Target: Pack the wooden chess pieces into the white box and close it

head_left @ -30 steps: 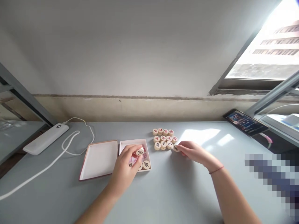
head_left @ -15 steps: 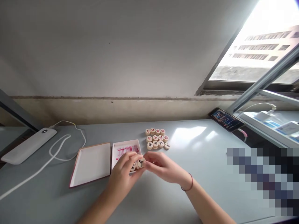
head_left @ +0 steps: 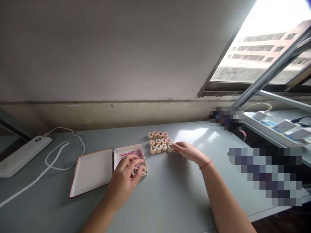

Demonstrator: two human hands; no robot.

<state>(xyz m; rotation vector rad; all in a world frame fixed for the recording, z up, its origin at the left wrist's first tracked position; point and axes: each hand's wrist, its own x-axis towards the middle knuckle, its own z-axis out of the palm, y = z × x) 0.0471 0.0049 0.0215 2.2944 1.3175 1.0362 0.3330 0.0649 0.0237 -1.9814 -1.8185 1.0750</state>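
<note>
My left hand (head_left: 126, 173) is over a small white box (head_left: 145, 157), its thumb and curled fingers apart. Beside its thumb, inside the box, a round Chinese chess piece (head_left: 144, 169) with a black character shows. Another black-marked piece (head_left: 134, 171) lies partly behind the thumb. My right hand (head_left: 186, 150) is closed at the fingertips on a black-marked Chinese chess piece (head_left: 170, 148) at the right end of the front row. Further pieces (head_left: 158, 141) stand in short stacks in three rows, red-marked behind and black-marked in front.
A shallow box lid (head_left: 93, 170) lies left of the box. Farther left are a white power bank (head_left: 26, 157) and its looping white cable (head_left: 58, 155). A power strip (head_left: 274, 126) with plugs is at the right, near a metal frame. A wall borders the table's back.
My right hand has moved from the box to the right end of the front row, carrying a piece. My left hand stays at the box. The view has shifted slightly.
</note>
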